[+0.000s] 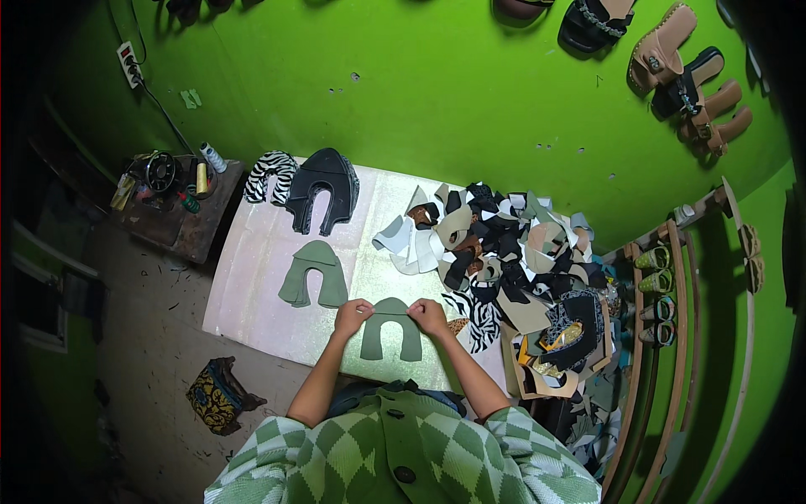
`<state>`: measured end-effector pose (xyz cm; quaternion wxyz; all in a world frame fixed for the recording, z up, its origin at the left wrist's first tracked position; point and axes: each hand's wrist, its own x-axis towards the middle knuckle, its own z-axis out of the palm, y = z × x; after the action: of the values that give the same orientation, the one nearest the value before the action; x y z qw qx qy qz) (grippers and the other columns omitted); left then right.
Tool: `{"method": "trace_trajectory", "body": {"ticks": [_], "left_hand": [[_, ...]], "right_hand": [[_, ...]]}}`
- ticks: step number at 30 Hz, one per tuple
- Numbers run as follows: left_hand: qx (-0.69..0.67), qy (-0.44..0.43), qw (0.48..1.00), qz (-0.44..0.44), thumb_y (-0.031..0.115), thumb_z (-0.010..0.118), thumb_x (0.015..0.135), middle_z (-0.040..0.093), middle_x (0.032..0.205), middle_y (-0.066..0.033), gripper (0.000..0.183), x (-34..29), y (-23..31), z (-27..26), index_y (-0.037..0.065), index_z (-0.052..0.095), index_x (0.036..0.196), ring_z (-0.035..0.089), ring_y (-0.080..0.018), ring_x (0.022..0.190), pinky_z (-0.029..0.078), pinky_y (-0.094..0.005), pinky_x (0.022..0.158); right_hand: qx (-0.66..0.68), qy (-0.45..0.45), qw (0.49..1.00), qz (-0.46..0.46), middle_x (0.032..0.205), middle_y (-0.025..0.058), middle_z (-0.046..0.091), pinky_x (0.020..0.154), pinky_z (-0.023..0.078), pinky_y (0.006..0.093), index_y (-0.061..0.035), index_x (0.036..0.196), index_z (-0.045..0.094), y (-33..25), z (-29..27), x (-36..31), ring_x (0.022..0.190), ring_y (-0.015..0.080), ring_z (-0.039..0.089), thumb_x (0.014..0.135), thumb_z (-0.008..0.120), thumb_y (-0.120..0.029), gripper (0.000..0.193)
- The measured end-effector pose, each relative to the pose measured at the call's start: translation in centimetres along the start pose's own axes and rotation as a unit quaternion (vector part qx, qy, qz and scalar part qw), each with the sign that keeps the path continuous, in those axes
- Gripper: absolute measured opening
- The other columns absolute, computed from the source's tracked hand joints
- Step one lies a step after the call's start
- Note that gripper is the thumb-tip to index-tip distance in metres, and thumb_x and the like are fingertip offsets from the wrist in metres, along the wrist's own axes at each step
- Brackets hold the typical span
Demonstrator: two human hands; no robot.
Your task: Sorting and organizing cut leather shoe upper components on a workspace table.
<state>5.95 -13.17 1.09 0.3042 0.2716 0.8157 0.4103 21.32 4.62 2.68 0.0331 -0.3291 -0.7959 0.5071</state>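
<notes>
A flat olive-green shoe-upper piece, arched with two legs, lies at the table's near edge with its legs toward me. My left hand pinches its upper left side, and my right hand pinches the upper right. A seam or folded edge crosses the piece between my fingers. Just beyond my left hand rests a stack of matching green upper pieces. Farther back are a stack of black upper pieces and a zebra-striped stack.
A heap of cut scraps covers the table's right side, beside an open cardboard box. Left stands a low wooden table with thread spools. Sandals hang on the green wall; a wooden rack stands right. A patterned bag lies on the floor.
</notes>
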Motion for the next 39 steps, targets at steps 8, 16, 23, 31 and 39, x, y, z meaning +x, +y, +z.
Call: {"method": "trace_trajectory", "body": {"ticks": [8, 16, 23, 31, 39], "left_hand": [[0.058, 0.042, 0.994, -0.080, 0.024, 0.074, 0.072, 0.068, 0.076, -0.0050, 0.017, -0.8, 1.7, 0.1, 0.010, 0.069, 0.079, 0.065, -0.0194, 0.071, 0.049, -0.0324, 0.064], [0.091, 0.057, 0.990, -0.096, 0.025, 0.075, 0.071, 0.068, 0.077, -0.0034, 0.016, -1.3, 1.8, 0.5, 0.012, 0.068, 0.078, 0.066, -0.0200, 0.071, 0.049, -0.0340, 0.063], [0.103, 0.081, 0.986, -0.107, 0.026, 0.076, 0.070, 0.068, 0.077, -0.0021, 0.016, -1.4, 1.8, 1.0, 0.014, 0.068, 0.077, 0.066, -0.0204, 0.071, 0.049, -0.0342, 0.062], [0.113, 0.098, 0.986, -0.073, 0.025, 0.074, 0.070, 0.068, 0.076, -0.0015, 0.015, -1.5, 1.4, 1.4, 0.014, 0.067, 0.077, 0.065, -0.0203, 0.071, 0.049, -0.0343, 0.062], [0.275, 0.191, 0.941, 0.044, 0.018, 0.069, 0.073, 0.064, 0.093, 0.0014, 0.017, -3.1, 2.8, 3.0, 0.016, 0.063, 0.088, 0.059, -0.0184, 0.085, 0.042, -0.0360, 0.069]], "right_hand": [[-0.070, 0.035, 0.996, 0.050, 0.065, 0.0056, 0.064, 0.056, 0.047, 0.0290, -0.0051, 0.077, 0.069, -0.1, 0.6, 0.2, 0.057, 0.0153, 0.059, 0.072, 0.075, -0.024, 0.021], [-0.093, 0.042, 0.993, 0.056, 0.065, 0.0055, 0.065, 0.057, 0.047, 0.0297, -0.0059, 0.075, 0.069, 0.0, 0.9, 0.2, 0.058, 0.0158, 0.060, 0.072, 0.076, -0.026, 0.021], [-0.111, 0.040, 0.991, 0.062, 0.066, 0.0064, 0.065, 0.058, 0.048, 0.0315, -0.0058, 0.074, 0.068, -0.5, 0.9, 0.1, 0.060, 0.0183, 0.061, 0.072, 0.075, -0.025, 0.020], [-0.119, 0.081, 0.988, 0.047, 0.066, 0.0088, 0.064, 0.061, 0.048, 0.0327, -0.0048, 0.074, 0.066, -0.8, 1.5, -0.4, 0.062, 0.0212, 0.062, 0.071, 0.074, -0.021, 0.018], [-0.194, 0.145, 0.969, -0.046, 0.077, 0.0096, 0.058, 0.068, 0.046, 0.0359, -0.0070, 0.088, 0.061, -1.4, 2.4, -1.8, 0.076, 0.0266, 0.058, 0.073, 0.068, -0.014, 0.018]]}}
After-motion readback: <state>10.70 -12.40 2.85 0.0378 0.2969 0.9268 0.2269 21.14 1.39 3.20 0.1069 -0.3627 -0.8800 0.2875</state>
